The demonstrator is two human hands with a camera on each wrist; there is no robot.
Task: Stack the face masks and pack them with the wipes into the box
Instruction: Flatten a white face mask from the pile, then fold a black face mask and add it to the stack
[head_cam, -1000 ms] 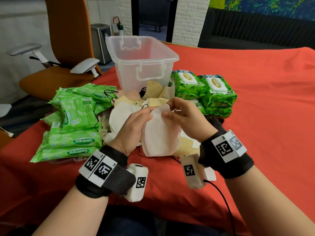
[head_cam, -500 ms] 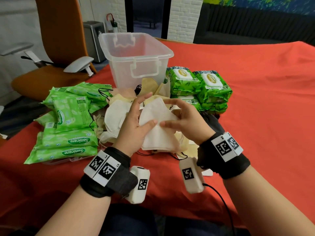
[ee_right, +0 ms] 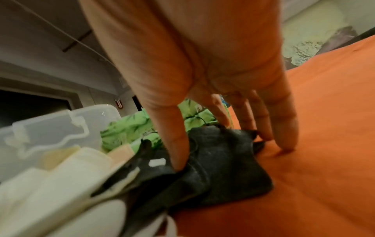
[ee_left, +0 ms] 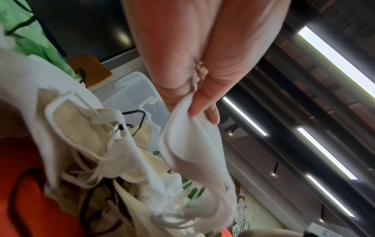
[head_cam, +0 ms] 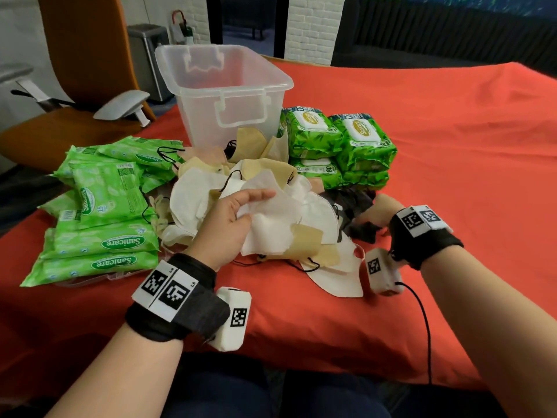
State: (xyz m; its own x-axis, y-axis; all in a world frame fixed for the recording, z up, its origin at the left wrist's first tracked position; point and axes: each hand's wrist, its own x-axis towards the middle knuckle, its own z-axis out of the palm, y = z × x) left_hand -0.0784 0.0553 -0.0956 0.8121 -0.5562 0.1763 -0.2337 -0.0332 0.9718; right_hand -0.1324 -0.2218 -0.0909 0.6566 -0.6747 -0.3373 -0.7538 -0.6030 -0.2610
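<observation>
My left hand [head_cam: 259,205] pinches a white face mask [head_cam: 271,227] by its edge, just above a loose pile of white and beige masks [head_cam: 196,203] on the red cloth. In the left wrist view the white face mask [ee_left: 192,152] hangs from the thumb and fingers of that left hand [ee_left: 202,113]. My right hand [head_cam: 373,212] is at the pile's right side, on a black mask [head_cam: 358,203]. The right wrist view shows the right hand [ee_right: 223,150] with fingers spread and nearly straight, thumb pressing the black mask [ee_right: 223,168]. The clear plastic box [head_cam: 223,95] stands empty behind the pile.
Light green wipe packs [head_cam: 102,206] are heaped left of the masks. Darker green wipe packs [head_cam: 337,146] are stacked right of the box. An orange office chair [head_cam: 75,70] stands beyond the table's left edge. Red cloth [head_cam: 452,176] stretches off to the right.
My right hand has let go of the white mask and moved right and down onto the black mask. My left hand keeps the white mask and has lowered it toward the pile.
</observation>
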